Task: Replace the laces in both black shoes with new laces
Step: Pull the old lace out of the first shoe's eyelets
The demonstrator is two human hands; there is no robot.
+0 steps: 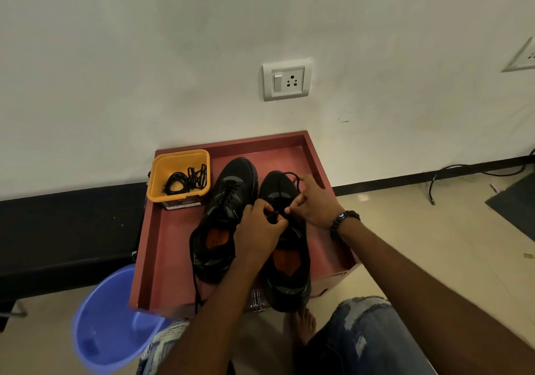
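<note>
Head camera view looking down: the left hand and right hand, fingers curled, both pinch a thin black lace over the middle of the right-side black sneaker with an orange insole. A beaded black bracelet circles the right wrist. Just beside it lies the matching left-side black sneaker, its own lace trailing. Both shoes sit in a shallow reddish-brown tray. A square yellow plastic tub at the tray's far left corner holds coiled black laces. A blue plastic basin rests on the floor, near left.
</note>
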